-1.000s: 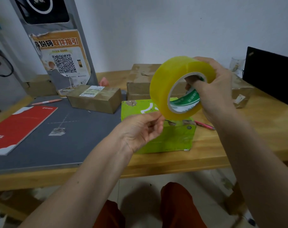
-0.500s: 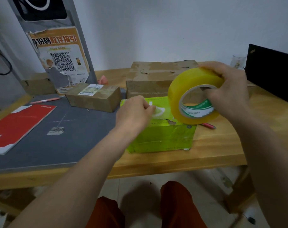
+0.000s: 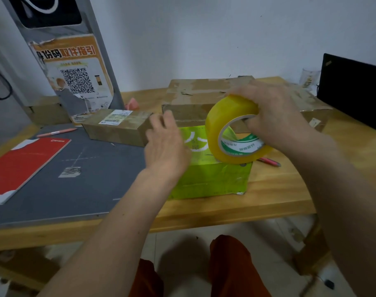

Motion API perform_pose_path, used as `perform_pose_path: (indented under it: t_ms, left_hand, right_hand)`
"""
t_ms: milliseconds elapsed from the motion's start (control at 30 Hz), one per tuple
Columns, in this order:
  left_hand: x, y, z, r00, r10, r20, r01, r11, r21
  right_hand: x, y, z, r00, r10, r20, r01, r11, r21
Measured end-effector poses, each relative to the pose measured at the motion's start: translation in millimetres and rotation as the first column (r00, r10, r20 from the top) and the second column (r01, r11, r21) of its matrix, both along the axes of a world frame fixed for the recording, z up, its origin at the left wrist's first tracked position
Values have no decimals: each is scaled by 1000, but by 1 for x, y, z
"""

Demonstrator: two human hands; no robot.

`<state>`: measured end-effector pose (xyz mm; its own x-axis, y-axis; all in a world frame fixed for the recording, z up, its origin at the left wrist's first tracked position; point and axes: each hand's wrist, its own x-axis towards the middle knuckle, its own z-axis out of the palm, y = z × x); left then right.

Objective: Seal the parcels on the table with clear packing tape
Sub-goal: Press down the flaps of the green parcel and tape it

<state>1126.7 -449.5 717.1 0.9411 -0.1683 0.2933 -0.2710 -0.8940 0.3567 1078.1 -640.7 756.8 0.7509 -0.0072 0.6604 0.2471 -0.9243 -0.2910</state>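
Sealing the green parcel (image 3: 206,179) looks to be the step in hand: it lies on the wooden table (image 3: 279,196) at the near edge, right side of the grey mat (image 3: 75,183), and the roll of packing tape (image 3: 232,129) is held on edge just over its top. The right hand (image 3: 277,116) grips the roll, fingers curled over the rim with some hooked into the core. The left hand (image 3: 165,146) hovers over the parcel's left end with fingers loosely spread and holding nothing; whether it touches the top or a tape end cannot be told through the blur.

To do the step well, the person would probably press the free tape end down at one side of the seam with the left hand, then draw the roll straight along the seam under steady tension, so the strip lies flat without wrinkles and overlaps the edge.

A large worn cardboard box (image 3: 208,97) stands directly behind the green parcel and may crowd the roll's travel towards the back. A smaller brown parcel (image 3: 116,129) with a label lies to the left on the mat, near the left hand. A pink pen (image 3: 268,161) lies just right of the green parcel under the roll; another pen (image 3: 56,132) and a red booklet (image 3: 22,166) lie well to the left. A dark laptop screen (image 3: 354,91) stands at the far right.
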Motion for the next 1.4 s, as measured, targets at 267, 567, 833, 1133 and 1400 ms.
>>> perform_pose_path:
  t_ms: [267,567,833,1133,1400]
  left_hand:
    - [-39,1,-56,884,-401,239,372,915,158]
    - [-53,-24,-42,954,-298,42,270,909,318]
    - [-43,-19,-56,942,-283,183,208,915,346]
    - [-46,-25,-58,961,-221,167,152,925,347]
    - [-74,-59,-47,916,-395,62,354,873,335]
  right_hand:
    - [-4,4,-6,997,-65,34,63,997,52]
    - [-18,31,-72,999,-27,-17,27,422,906]
    - [-14,-9,-66,991,-130,-9,49,305,951]
    - [-25,-44,-102,999,-30,29,-26,76,997]
    - [-20,-41,-116,997,-67,-26,22,-64,998]
